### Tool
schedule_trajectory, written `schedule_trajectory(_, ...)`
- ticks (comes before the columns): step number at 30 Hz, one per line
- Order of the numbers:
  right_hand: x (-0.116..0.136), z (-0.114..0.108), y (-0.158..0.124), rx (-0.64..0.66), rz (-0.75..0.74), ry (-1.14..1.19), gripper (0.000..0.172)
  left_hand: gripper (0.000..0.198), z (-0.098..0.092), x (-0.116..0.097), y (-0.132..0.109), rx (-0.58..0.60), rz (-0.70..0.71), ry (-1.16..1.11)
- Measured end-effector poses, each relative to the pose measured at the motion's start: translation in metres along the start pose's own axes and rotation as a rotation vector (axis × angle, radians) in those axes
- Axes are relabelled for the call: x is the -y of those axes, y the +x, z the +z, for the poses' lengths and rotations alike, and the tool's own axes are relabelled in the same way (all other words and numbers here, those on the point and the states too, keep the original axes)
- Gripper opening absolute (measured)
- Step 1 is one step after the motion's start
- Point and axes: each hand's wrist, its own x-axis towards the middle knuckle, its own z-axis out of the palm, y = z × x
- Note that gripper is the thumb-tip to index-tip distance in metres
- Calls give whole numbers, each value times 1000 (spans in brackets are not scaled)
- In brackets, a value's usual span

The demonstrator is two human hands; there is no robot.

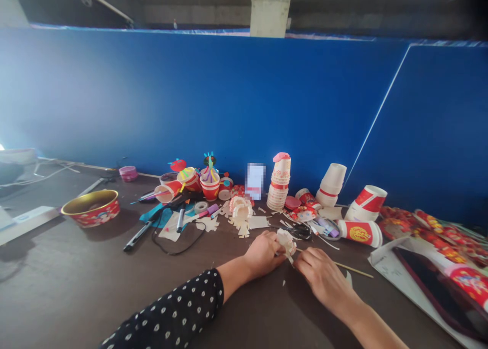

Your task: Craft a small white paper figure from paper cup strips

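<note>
A small ruffled piece of cut white paper (285,242), with pinkish marks on its edge, is between my hands just above the dark table. My left hand (265,255) is closed around its left side, thumb and fingers together. From the other side my right hand (324,278) pinches at its lower edge, where a narrow strip hangs down; its fingertips are partly hidden. A thin wooden stick (354,270) runs behind my right hand and comes out to the right; whether it is joined to the paper, I cannot tell.
Beyond my hands stand a tall stack of paper cups (278,186), a cut paper cup (241,209) and scissors (299,231). Toward the left are a red bowl (91,214), markers and a thin black cable (175,252). A tablet-like dark panel (434,288) lies at right. A blue partition (213,95) rises behind.
</note>
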Motion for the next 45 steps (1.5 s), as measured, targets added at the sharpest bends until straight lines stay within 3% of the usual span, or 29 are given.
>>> schedule_trajectory(12,-4,6,2,-16,124,136,20,13,7,4,0,-46,20,-55)
schedule_trajectory(22,-1,4,4,-19,79,23,23,11,1,1,-1,-18,14,-49)
schedule_trajectory(45,-3,15,5,-44,87,57,23,12,3,3,-1,-45,26,-45)
